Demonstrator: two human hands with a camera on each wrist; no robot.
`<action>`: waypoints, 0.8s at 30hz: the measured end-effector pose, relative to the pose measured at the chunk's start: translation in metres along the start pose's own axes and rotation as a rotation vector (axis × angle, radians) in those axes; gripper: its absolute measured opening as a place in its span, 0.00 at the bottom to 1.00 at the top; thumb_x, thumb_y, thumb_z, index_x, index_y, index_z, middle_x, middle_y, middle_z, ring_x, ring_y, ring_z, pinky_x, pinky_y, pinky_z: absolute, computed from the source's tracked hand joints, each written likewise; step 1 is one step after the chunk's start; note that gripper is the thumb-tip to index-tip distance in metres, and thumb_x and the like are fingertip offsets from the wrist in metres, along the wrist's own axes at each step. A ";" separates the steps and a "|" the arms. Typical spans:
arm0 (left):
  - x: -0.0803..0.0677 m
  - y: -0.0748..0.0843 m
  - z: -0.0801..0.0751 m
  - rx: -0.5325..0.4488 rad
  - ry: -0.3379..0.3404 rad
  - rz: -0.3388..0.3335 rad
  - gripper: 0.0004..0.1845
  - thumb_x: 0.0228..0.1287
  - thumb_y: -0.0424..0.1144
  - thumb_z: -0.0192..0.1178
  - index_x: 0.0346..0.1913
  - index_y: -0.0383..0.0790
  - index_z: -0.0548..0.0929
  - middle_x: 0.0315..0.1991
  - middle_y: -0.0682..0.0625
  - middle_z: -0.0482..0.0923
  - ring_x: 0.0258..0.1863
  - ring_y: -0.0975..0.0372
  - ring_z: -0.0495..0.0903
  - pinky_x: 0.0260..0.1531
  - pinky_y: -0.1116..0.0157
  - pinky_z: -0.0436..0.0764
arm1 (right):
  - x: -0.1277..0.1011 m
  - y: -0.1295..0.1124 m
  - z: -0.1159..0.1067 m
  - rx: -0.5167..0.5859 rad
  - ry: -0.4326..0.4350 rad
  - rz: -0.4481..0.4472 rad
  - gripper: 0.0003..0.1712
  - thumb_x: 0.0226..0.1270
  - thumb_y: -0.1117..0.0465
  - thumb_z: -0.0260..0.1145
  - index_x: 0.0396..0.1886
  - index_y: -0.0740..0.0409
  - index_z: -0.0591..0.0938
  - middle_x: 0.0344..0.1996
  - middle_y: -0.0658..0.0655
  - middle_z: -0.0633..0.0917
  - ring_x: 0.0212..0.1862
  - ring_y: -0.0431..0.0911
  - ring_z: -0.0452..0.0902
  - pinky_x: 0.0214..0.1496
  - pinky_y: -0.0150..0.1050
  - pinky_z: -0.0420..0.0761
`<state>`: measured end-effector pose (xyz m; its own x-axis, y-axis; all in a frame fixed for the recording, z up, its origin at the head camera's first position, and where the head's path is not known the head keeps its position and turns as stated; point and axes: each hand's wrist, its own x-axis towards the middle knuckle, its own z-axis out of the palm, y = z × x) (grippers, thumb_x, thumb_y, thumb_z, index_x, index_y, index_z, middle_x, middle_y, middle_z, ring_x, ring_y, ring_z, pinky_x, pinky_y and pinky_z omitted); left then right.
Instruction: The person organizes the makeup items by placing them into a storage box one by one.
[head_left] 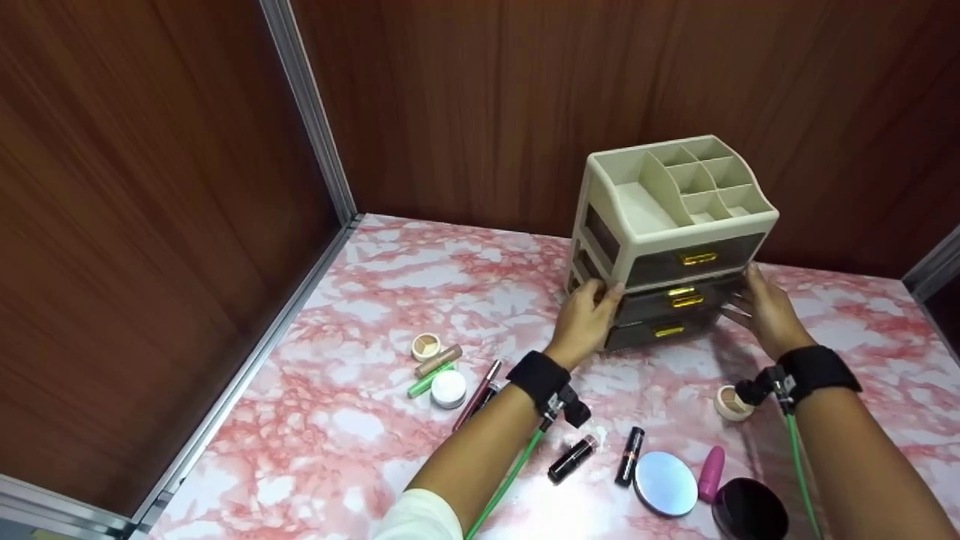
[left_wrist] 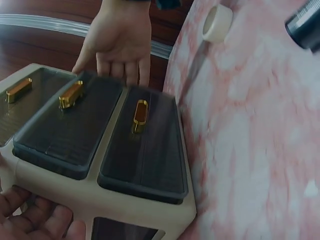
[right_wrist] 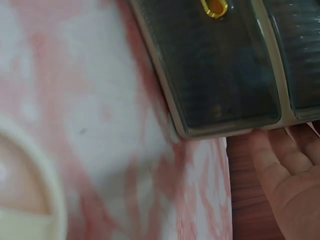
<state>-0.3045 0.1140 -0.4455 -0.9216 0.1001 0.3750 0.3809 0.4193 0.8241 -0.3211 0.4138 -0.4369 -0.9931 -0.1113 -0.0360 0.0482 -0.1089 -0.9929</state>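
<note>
Head view: cream plastic organiser with three smoky grey drawers and gold handles (head_left: 675,240) tilted at the back of the pink-and-white marbled tabletop (head_left: 360,300), close to the brown wood-grain wall (head_left: 487,105). Left hand (head_left: 585,319) pressed to its left side, fingers laid nearly straight along the lower drawers; right hand (head_left: 765,311) flat against the right side, fingers straight too. Left wrist view: middle drawer (left_wrist: 70,125) standing a little out from the frame, right hand's fingers (left_wrist: 120,65) touching the far edge. Scattered in front: round cream jar (head_left: 731,403) just beside the right wrist, black lipstick tube (head_left: 571,458), second black tube (head_left: 630,455), round silver-blue compact (head_left: 664,483), pink bottle (head_left: 711,473), dark round lid (head_left: 750,510). Further left: small open powder pot (head_left: 426,346), beige tube (head_left: 439,361), green tube (head_left: 429,380), white round jar (head_left: 448,388), slim pink pencil (head_left: 480,392). No brand names or writing readable anywhere, everything too small or blurred.
</note>
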 end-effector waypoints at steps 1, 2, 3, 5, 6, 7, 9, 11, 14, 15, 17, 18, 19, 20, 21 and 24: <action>0.000 -0.001 -0.001 0.006 -0.003 0.003 0.20 0.73 0.55 0.51 0.37 0.40 0.79 0.29 0.52 0.76 0.31 0.60 0.75 0.33 0.65 0.74 | -0.003 0.001 0.000 -0.016 0.000 -0.010 0.45 0.77 0.40 0.41 0.77 0.64 0.39 0.74 0.68 0.51 0.74 0.57 0.48 0.70 0.46 0.59; 0.000 -0.002 -0.003 0.008 -0.008 0.003 0.20 0.73 0.55 0.51 0.38 0.40 0.79 0.30 0.51 0.77 0.32 0.60 0.76 0.34 0.65 0.74 | -0.005 0.001 0.000 -0.021 0.000 -0.021 0.44 0.77 0.40 0.42 0.77 0.65 0.42 0.70 0.67 0.59 0.71 0.54 0.57 0.68 0.44 0.64; 0.000 -0.003 -0.005 0.011 -0.012 0.005 0.21 0.73 0.55 0.51 0.40 0.39 0.80 0.31 0.50 0.78 0.33 0.60 0.77 0.34 0.65 0.75 | -0.007 0.001 0.000 -0.028 -0.002 -0.034 0.42 0.77 0.41 0.43 0.76 0.64 0.46 0.66 0.63 0.67 0.67 0.50 0.64 0.65 0.42 0.69; 0.000 -0.005 -0.007 0.017 -0.018 0.011 0.21 0.73 0.55 0.51 0.42 0.39 0.81 0.32 0.50 0.80 0.33 0.60 0.78 0.34 0.66 0.75 | -0.011 0.002 0.001 -0.025 -0.004 -0.059 0.36 0.77 0.42 0.44 0.72 0.62 0.58 0.54 0.53 0.77 0.56 0.43 0.75 0.57 0.37 0.76; 0.000 -0.007 -0.009 0.019 -0.022 0.013 0.21 0.73 0.55 0.51 0.42 0.39 0.81 0.32 0.50 0.79 0.33 0.60 0.78 0.34 0.66 0.75 | -0.013 0.003 0.002 -0.018 -0.007 -0.073 0.32 0.77 0.42 0.45 0.67 0.60 0.64 0.49 0.48 0.80 0.51 0.40 0.78 0.53 0.36 0.79; 0.000 -0.008 -0.010 0.011 -0.026 0.016 0.21 0.73 0.55 0.51 0.42 0.39 0.81 0.31 0.50 0.79 0.32 0.60 0.77 0.33 0.66 0.75 | -0.014 0.003 0.003 -0.009 -0.010 -0.083 0.28 0.77 0.42 0.45 0.62 0.58 0.69 0.45 0.45 0.82 0.47 0.38 0.80 0.51 0.35 0.80; 0.001 -0.011 -0.014 -0.001 -0.027 0.026 0.21 0.73 0.54 0.51 0.40 0.39 0.80 0.29 0.51 0.77 0.30 0.61 0.76 0.31 0.67 0.74 | -0.017 0.004 0.006 -0.014 -0.015 -0.103 0.22 0.77 0.43 0.44 0.52 0.52 0.74 0.42 0.44 0.84 0.44 0.38 0.81 0.47 0.35 0.81; 0.001 -0.015 -0.018 -0.019 -0.024 0.029 0.20 0.73 0.54 0.51 0.37 0.39 0.80 0.26 0.52 0.75 0.28 0.62 0.75 0.30 0.67 0.73 | -0.021 0.004 0.009 -0.042 -0.019 -0.122 0.21 0.78 0.43 0.43 0.48 0.50 0.77 0.41 0.45 0.84 0.43 0.39 0.82 0.46 0.35 0.82; 0.001 -0.019 -0.024 -0.045 -0.019 0.030 0.19 0.73 0.53 0.51 0.37 0.40 0.80 0.26 0.53 0.75 0.28 0.62 0.74 0.30 0.68 0.74 | -0.026 0.004 0.015 -0.137 -0.023 -0.152 0.23 0.79 0.43 0.41 0.49 0.52 0.76 0.42 0.44 0.84 0.44 0.39 0.82 0.47 0.36 0.82; 0.000 -0.020 -0.026 -0.044 -0.017 0.028 0.19 0.73 0.53 0.51 0.38 0.40 0.80 0.27 0.54 0.75 0.29 0.63 0.75 0.31 0.68 0.74 | -0.028 0.004 0.017 -0.169 -0.026 -0.157 0.24 0.79 0.43 0.40 0.50 0.53 0.76 0.42 0.44 0.83 0.44 0.39 0.82 0.47 0.37 0.82; 0.000 -0.023 -0.031 -0.048 -0.015 0.030 0.19 0.74 0.53 0.50 0.40 0.41 0.81 0.28 0.54 0.76 0.30 0.63 0.76 0.32 0.67 0.75 | -0.031 0.003 0.021 -0.255 -0.032 -0.168 0.29 0.79 0.42 0.37 0.55 0.58 0.73 0.43 0.43 0.83 0.45 0.39 0.82 0.47 0.38 0.82; 0.000 -0.024 -0.034 -0.047 -0.013 0.033 0.19 0.74 0.53 0.50 0.40 0.41 0.81 0.28 0.54 0.76 0.31 0.62 0.76 0.33 0.67 0.76 | -0.033 0.003 0.024 -0.293 -0.037 -0.171 0.32 0.79 0.42 0.36 0.57 0.61 0.72 0.44 0.42 0.82 0.45 0.39 0.82 0.47 0.38 0.82; 0.000 -0.025 -0.036 -0.044 -0.014 0.036 0.19 0.74 0.53 0.50 0.40 0.41 0.81 0.28 0.53 0.76 0.31 0.62 0.76 0.33 0.67 0.76 | -0.034 0.003 0.026 -0.334 -0.040 -0.173 0.34 0.78 0.41 0.34 0.59 0.65 0.71 0.44 0.42 0.82 0.45 0.39 0.82 0.47 0.39 0.82; 0.000 -0.027 -0.038 -0.039 -0.014 0.040 0.19 0.74 0.53 0.49 0.41 0.41 0.81 0.28 0.54 0.76 0.31 0.62 0.76 0.33 0.66 0.76 | -0.035 0.002 0.028 -0.362 -0.044 -0.173 0.37 0.78 0.40 0.33 0.61 0.68 0.70 0.44 0.41 0.82 0.45 0.39 0.82 0.47 0.39 0.82; 0.001 -0.028 -0.040 -0.036 -0.015 0.046 0.19 0.75 0.52 0.49 0.40 0.41 0.81 0.27 0.53 0.75 0.31 0.62 0.76 0.33 0.66 0.76 | -0.036 0.002 0.030 -0.381 -0.047 -0.168 0.40 0.78 0.40 0.32 0.62 0.71 0.69 0.44 0.41 0.82 0.45 0.40 0.82 0.46 0.40 0.83; 0.001 -0.032 -0.046 -0.029 -0.016 0.046 0.19 0.75 0.52 0.48 0.37 0.40 0.79 0.26 0.53 0.73 0.30 0.61 0.75 0.32 0.65 0.75 | -0.038 0.000 0.037 -0.446 -0.047 -0.160 0.45 0.77 0.39 0.30 0.62 0.78 0.67 0.45 0.49 0.83 0.44 0.41 0.83 0.44 0.43 0.83</action>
<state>-0.3142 0.0592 -0.4519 -0.9041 0.1329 0.4062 0.4246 0.3874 0.8183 -0.2792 0.3812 -0.4317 -0.9779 -0.1738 0.1162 -0.1657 0.3051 -0.9378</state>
